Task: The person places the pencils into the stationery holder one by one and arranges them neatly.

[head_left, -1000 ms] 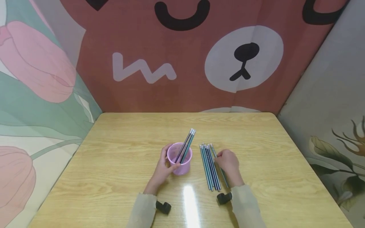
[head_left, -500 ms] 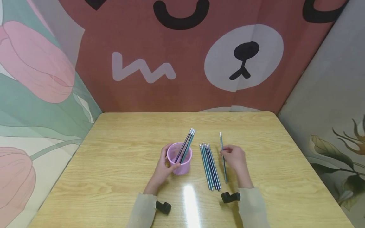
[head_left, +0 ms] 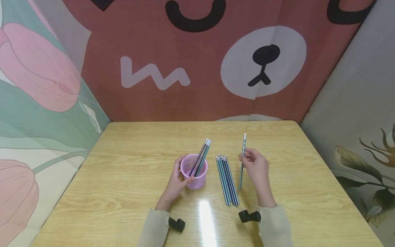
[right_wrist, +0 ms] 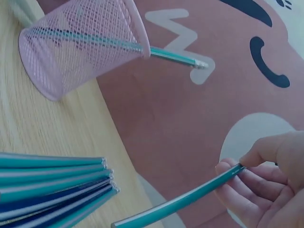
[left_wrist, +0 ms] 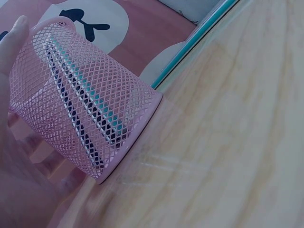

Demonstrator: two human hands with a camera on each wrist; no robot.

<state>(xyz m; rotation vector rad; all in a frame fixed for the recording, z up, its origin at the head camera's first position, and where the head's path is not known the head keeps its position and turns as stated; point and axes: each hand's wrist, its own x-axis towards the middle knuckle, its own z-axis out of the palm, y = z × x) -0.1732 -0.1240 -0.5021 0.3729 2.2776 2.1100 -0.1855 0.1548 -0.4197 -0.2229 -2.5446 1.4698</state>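
My left hand [head_left: 175, 188] grips a pink mesh pen holder [head_left: 197, 183], which stands on the table. The thumb lies at its near rim, with the fingers round its left side. Several pencils [head_left: 204, 156] lean inside it, their eraser ends sticking out above the rim. To the right, my right hand [head_left: 258, 168] pinches one teal pencil [right_wrist: 180, 201] between thumb and fingers. That pencil is held near-upright, eraser end up, off the table. Between the hands lies a row of teal and dark-blue pencils [head_left: 227, 181], side by side, eraser ends away from me.
The wooden table [head_left: 148, 144] runs back to a wall covering printed with a bear face [head_left: 262, 65]. Printed panels [head_left: 40, 68] close in the left and right sides. A bright light streak [head_left: 206, 219] reflects off the near tabletop.
My right hand has picked up a pencil from the right side of the row, shifted right and away from me, and tilted it upright. The left hand and pen holder have stayed put.
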